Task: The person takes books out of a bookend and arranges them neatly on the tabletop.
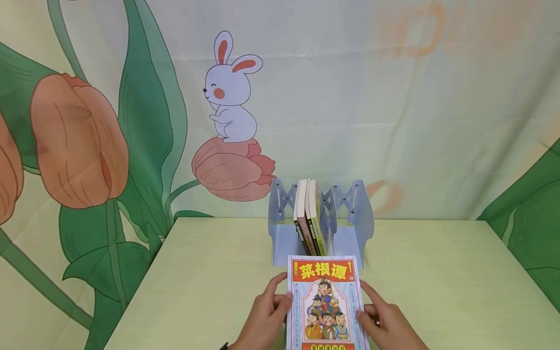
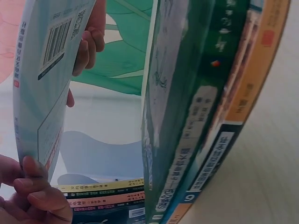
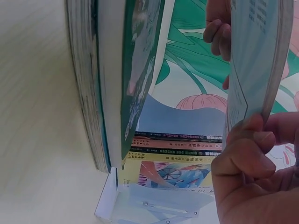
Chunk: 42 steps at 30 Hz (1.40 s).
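Observation:
A comic-style book (image 1: 324, 306) with a red-and-yellow title and cartoon figures on its cover is held between both hands. My left hand (image 1: 264, 311) grips its left edge, thumb on the front cover. The right hand (image 1: 387, 323) grips the right edge the same way. In the left wrist view, the pale blue back cover (image 2: 51, 51) with its barcode shows. Below the held book, separated from it by a gap, lies a stack of books topped by a green book (image 2: 187, 93); the head view hides this stack behind the held book.
Just beyond the hands, a pale blue bookstand (image 1: 360, 223) stands on the light table (image 1: 192, 287). Several upright books (image 1: 309, 218) lean slightly in it, left of its middle divider. A fabric backdrop (image 1: 332, 97) with a rabbit and tulips hangs behind the table.

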{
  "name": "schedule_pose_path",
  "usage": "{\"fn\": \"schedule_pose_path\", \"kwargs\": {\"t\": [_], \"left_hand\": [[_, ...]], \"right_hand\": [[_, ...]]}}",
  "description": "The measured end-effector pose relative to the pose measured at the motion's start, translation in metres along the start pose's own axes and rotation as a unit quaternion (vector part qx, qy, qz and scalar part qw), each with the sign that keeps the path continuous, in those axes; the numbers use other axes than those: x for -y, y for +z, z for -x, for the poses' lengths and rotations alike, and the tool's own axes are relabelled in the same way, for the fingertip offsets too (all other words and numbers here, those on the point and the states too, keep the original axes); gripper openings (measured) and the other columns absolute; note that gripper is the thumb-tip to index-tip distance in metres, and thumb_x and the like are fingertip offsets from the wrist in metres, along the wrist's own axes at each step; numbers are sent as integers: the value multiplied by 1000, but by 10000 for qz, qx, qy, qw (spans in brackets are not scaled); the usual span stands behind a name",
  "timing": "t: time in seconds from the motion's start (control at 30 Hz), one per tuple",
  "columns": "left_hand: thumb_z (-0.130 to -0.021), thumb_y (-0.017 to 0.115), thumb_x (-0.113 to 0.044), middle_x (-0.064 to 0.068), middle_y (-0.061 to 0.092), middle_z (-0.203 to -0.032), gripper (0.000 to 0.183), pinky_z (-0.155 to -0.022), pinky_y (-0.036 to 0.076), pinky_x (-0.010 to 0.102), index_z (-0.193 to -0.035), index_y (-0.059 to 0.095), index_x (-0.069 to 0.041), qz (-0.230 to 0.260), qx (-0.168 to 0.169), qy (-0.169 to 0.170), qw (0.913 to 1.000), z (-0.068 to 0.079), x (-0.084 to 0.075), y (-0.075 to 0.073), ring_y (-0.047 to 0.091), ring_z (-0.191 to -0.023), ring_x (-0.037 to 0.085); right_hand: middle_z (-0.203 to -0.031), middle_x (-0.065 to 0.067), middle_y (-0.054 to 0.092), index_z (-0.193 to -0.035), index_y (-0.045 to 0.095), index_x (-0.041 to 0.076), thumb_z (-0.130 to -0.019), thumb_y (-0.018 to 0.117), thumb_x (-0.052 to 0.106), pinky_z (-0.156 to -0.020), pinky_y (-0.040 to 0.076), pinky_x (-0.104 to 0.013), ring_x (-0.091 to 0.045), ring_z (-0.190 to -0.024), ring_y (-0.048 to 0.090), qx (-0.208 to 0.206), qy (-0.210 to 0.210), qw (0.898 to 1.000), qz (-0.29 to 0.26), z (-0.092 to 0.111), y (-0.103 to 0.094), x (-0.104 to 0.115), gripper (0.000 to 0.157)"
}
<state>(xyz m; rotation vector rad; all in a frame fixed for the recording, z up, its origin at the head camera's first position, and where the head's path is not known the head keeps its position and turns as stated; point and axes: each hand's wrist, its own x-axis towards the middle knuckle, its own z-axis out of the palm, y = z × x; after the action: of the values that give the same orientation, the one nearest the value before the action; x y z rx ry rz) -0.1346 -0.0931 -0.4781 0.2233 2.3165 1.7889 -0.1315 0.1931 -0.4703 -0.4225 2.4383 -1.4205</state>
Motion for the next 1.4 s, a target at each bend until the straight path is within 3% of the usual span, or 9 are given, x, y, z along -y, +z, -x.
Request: {"fn": "schedule_pose_path", "kwargs": {"t": [0.13,0.37,0.7,1.1,1.4], "left_hand": [[-104,47,-30,10,75,-94,54,-65,51,24,-151,31,-8,-72,38,29,10000,1,6,1,64,-68,12],[-104,47,-30,9,74,-91,54,-64,50,24,-150,31,-6,-141,108,-78,9998,1,11,2,64,-69,12],[-103,50,-33,6,74,-93,55,-71,50,28,-148,33,-7,-298,243,-535,9978,1,12,3,68,-80,14],[-103,50,-28,8,74,-92,54,-71,50,28,-147,31,-4,-409,388,-601,9966,1,20,5,68,-78,14],[-103,50,-24,9,73,-92,53,-67,50,28,-147,30,-3,-456,489,-737,9950,2,24,7,68,-78,15]], "right_hand": [[-76,3,63,-151,23,-8,-99,57,17,-58,39,-19,2,-61,48,41,-279,9995,131,1,2,-4,67],[-74,3,65,-151,21,-10,-98,57,19,-57,39,-19,2,-59,48,268,-186,9993,196,0,3,-7,70],[-86,-5,74,-150,20,-11,-98,59,21,-63,43,-19,-4,-67,60,601,-30,9981,155,0,4,-15,73],[-83,-2,74,-148,21,-12,-97,60,22,-62,44,-18,-1,-67,60,703,-83,9970,307,1,7,-23,73],[-77,0,72,-146,24,-15,-97,61,19,-59,44,-19,3,-62,57,626,-399,9966,361,3,11,-28,70]]}}
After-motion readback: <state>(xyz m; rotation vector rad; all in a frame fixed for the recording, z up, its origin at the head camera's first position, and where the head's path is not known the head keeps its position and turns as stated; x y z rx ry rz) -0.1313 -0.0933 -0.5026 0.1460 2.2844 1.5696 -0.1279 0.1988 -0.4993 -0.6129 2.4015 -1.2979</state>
